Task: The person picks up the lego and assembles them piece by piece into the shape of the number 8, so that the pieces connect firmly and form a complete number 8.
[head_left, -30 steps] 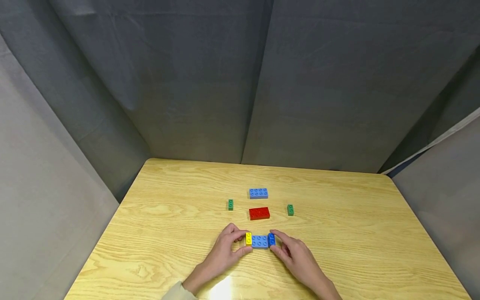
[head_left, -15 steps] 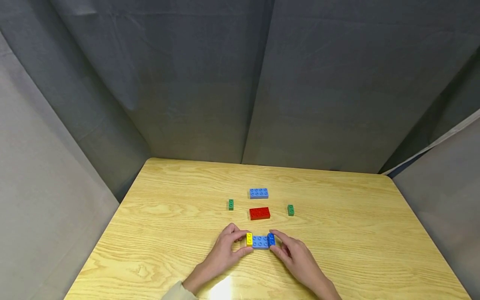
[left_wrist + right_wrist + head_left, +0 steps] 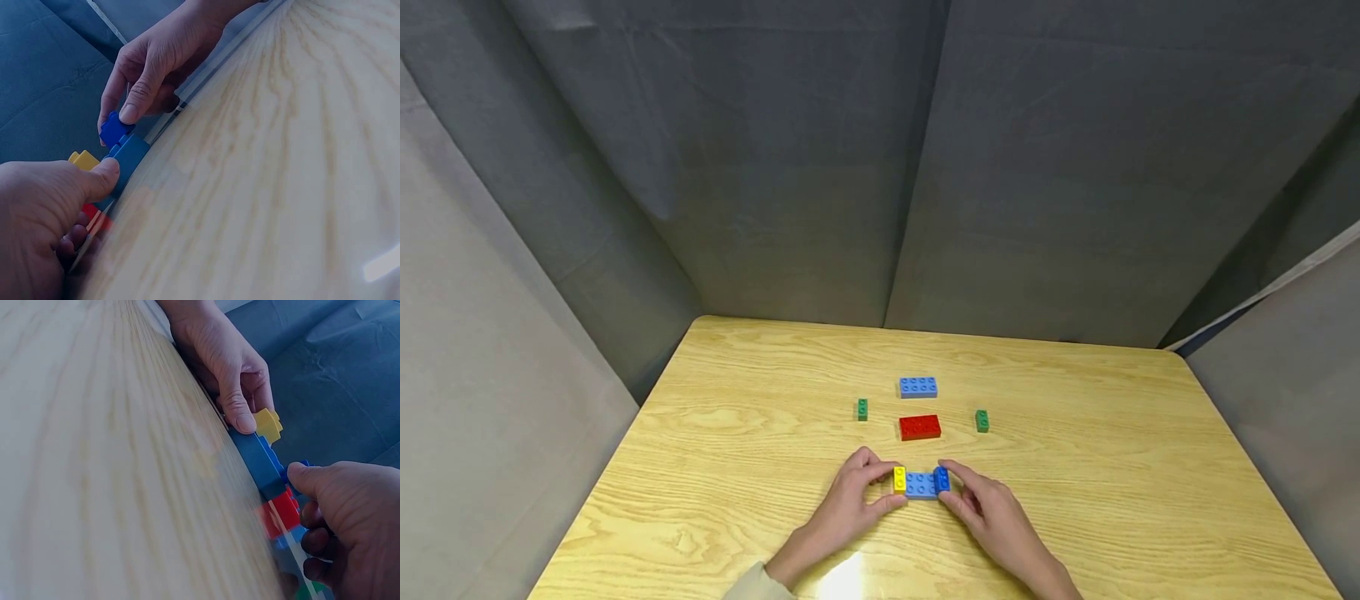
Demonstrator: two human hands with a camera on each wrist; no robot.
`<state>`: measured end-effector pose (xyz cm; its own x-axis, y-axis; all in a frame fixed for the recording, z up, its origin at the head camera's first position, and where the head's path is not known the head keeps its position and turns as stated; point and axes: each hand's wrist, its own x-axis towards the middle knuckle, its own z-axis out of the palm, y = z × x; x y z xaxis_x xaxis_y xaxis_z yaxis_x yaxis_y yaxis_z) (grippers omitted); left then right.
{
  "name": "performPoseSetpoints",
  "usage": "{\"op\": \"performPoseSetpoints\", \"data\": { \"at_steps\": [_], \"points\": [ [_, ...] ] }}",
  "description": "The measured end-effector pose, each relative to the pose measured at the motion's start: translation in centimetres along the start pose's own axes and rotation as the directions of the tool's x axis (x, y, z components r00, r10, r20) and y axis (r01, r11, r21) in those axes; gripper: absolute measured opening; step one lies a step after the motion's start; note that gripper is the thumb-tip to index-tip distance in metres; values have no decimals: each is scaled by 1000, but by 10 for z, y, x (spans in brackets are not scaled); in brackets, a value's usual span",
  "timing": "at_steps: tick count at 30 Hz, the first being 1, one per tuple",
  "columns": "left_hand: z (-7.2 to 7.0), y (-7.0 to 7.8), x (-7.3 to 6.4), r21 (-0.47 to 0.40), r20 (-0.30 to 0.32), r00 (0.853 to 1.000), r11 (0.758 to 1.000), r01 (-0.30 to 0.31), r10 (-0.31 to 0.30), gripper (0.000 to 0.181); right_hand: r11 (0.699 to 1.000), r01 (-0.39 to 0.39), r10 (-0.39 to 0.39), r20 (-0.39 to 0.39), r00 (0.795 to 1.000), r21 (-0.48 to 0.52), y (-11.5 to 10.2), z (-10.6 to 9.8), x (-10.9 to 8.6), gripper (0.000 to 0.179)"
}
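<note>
My left hand [image 3: 848,502] grips the yellow block [image 3: 899,480]; my right hand [image 3: 997,514] pinches the navy block [image 3: 942,479], apparently half-fitted, needing a press.

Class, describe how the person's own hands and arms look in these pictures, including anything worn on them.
The left hand is bare, with a pale beige sleeve near its wrist, plain as far as it shows. The right hand is bare too; in the head view, no sleeve shows on that side before the picture's edge. No glove shows on either.
</note>
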<state>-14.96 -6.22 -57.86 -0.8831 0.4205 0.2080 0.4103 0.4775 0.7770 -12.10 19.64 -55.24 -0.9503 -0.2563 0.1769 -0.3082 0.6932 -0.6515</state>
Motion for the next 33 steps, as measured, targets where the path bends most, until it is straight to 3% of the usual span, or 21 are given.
{"op": "performPoseSetpoints", "data": {
  "at_steps": [21, 33],
  "points": [
    [-1, 2, -2, 3, -7, 1000, 1000, -9, 9, 51, 999, 16, -17, 27, 1000, 39, -2, 4, 0, 42],
    [0, 1, -1, 9, -4, 1000, 1000, 2, -2, 50, 1000, -10, 10, 44, 999, -6, -5, 4, 0, 41]
  ]
}}
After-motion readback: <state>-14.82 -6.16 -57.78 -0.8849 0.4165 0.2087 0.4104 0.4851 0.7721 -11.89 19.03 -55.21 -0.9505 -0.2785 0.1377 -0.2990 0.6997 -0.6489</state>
